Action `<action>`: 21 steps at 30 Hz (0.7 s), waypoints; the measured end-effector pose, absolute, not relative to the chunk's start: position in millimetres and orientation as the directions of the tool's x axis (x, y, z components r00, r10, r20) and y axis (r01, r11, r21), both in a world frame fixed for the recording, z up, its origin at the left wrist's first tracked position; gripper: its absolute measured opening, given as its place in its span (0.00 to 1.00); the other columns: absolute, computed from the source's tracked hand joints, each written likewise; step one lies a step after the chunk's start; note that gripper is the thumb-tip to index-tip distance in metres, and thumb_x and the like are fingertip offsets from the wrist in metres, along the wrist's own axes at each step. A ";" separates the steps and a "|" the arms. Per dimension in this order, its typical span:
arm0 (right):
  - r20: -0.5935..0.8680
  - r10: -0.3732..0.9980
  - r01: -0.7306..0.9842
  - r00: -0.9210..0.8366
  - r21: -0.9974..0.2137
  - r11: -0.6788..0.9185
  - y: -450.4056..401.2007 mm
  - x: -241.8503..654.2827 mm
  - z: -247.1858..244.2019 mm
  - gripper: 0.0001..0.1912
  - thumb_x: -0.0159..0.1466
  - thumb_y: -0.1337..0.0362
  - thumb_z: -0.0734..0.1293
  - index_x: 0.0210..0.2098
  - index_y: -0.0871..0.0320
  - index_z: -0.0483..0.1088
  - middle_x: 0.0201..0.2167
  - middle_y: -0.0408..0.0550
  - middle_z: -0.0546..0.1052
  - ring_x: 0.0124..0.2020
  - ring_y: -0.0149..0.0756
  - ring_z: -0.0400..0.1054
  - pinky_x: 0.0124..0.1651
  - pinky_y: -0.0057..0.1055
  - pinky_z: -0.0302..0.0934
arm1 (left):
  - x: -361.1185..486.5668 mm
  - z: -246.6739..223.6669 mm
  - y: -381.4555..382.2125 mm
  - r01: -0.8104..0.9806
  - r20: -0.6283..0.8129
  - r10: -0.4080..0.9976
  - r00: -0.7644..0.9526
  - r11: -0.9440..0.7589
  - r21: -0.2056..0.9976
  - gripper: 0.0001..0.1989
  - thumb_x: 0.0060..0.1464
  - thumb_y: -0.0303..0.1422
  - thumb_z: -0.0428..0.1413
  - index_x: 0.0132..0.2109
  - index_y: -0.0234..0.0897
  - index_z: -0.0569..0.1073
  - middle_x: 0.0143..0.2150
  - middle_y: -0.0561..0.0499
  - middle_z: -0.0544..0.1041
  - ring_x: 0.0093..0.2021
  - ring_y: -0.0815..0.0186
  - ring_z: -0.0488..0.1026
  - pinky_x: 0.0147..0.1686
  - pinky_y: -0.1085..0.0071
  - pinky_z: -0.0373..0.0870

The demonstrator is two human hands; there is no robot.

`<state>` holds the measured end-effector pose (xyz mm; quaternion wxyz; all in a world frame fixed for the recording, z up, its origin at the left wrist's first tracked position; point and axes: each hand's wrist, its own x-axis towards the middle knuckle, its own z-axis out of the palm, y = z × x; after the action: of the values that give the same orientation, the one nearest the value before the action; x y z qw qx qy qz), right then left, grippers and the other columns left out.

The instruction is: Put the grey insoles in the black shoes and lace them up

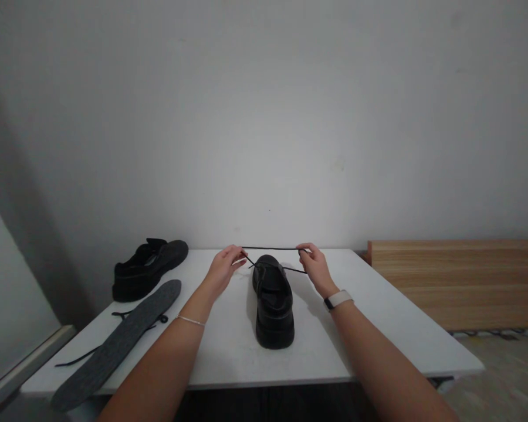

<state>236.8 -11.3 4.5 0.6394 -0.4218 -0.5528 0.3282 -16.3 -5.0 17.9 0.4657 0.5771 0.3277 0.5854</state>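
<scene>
shoe upright on table, toe pointing away | lace at its front, one stretch straight between left hand and right hand | each pinching lace in fingertips | at left, insole lying across second lace, second shoe just beyond | boards right of table, wall behind

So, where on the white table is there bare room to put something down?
Widest: between the right forearm and the right edge of the table. Narrower: between the left forearm and the centre shoe. The left side is crowded: second shoe, grey insole, loose lace.
</scene>
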 end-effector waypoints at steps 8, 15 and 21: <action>0.488 0.858 0.416 -0.160 -0.755 0.507 -18.1 241.0 8.8 0.14 0.61 0.57 0.60 0.36 0.57 0.74 0.31 0.45 0.75 0.33 0.36 0.65 0.36 0.31 0.57 | -21.0 21.6 -2.3 -0.413 0.275 0.961 0.004 -0.249 0.876 0.19 0.49 0.43 0.59 0.27 0.39 0.56 0.16 0.66 0.50 0.12 0.81 0.42 0.12 0.82 0.41; 0.343 0.884 0.549 -0.318 -0.693 0.467 -17.8 242.7 3.4 0.18 0.59 0.51 0.65 0.24 0.59 0.71 0.21 0.42 0.71 0.25 0.32 0.61 0.29 0.29 0.54 | -13.2 18.4 -4.1 -0.267 0.279 0.959 0.044 -0.258 0.929 0.21 0.46 0.44 0.60 0.26 0.39 0.56 0.16 0.66 0.49 0.13 0.80 0.45 0.13 0.82 0.41; 0.457 0.885 0.267 -0.090 -0.845 0.464 -26.7 235.7 16.5 0.16 0.60 0.51 0.64 0.26 0.57 0.66 0.17 0.37 0.61 0.19 0.27 0.54 0.22 0.26 0.48 | -9.8 18.8 -6.5 -0.232 0.343 0.939 0.035 -0.326 0.916 0.20 0.46 0.44 0.60 0.25 0.38 0.58 0.16 0.64 0.53 0.16 0.77 0.53 0.14 0.81 0.50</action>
<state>235.7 -26.7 16.5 0.5236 -0.4254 -0.6766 0.2952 -9.8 -6.5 18.8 0.4782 0.5374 0.3290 0.6118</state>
